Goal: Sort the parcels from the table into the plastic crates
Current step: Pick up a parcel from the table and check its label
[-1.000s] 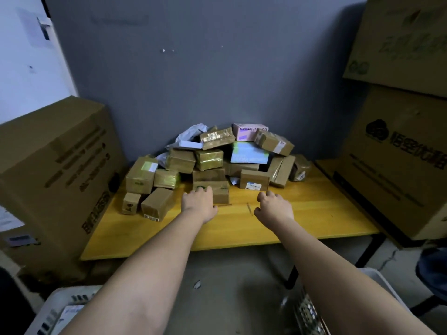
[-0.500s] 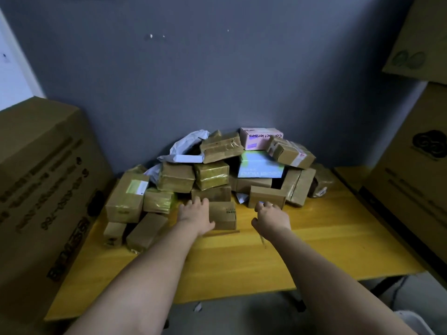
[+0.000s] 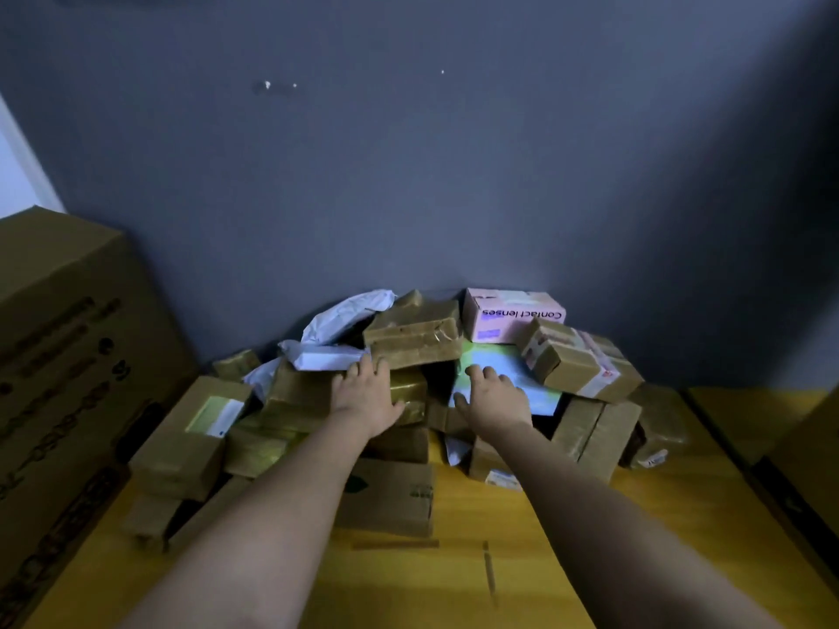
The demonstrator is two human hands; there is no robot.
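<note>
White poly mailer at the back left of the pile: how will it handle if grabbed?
The white poly mailer looks crumpled and creased, so it is probably floppy and will sag. It seems thin, so likely light. Its lower edge lies beside the left hand and under the taped brown parcel, so a pull may shift that.

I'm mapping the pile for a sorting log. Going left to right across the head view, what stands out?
Large carton → parcel with the green-white label → white plastic mailer → left hand → right hand → taped brown box → dark wrapped parcel.
</note>
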